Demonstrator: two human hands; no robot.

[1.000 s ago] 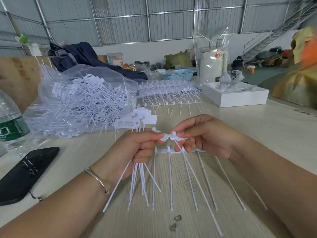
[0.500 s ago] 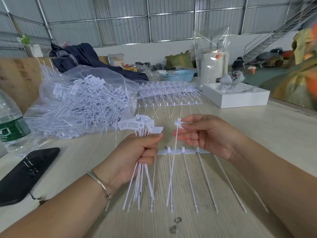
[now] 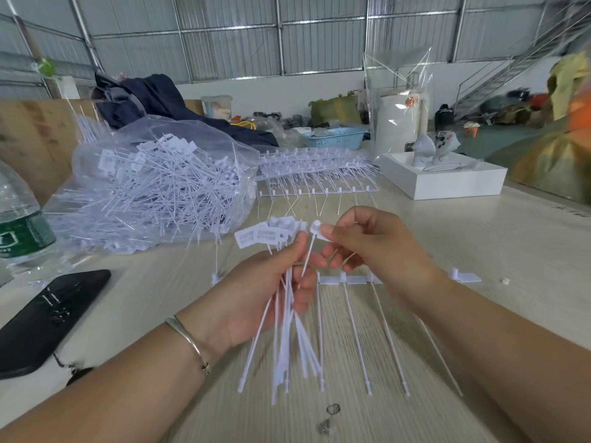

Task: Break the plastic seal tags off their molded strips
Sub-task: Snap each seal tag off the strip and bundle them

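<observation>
A single white tag (image 3: pixel 315 227) is pinched at its head by the right hand (image 3: pixel 371 247), near the middle of the table (image 3: pixel 479 238). Just at 9 o'clock of it, a bunch of loose tags (image 3: pixel 287 321) is gripped by the left hand (image 3: pixel 256 302). The molded strip (image 3: pixel 348 279) lies flat under the hands. At 10 o'clock, a clear bag of tags (image 3: pixel 160 183) is seen.

Silver bangle (image 3: pixel 188 338), bare forearms

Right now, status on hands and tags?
Left hand grips tag bundle. Right hand pinches one loose tag beside it. Molded strip on table, tags still attached. Nothing in the way.
</observation>
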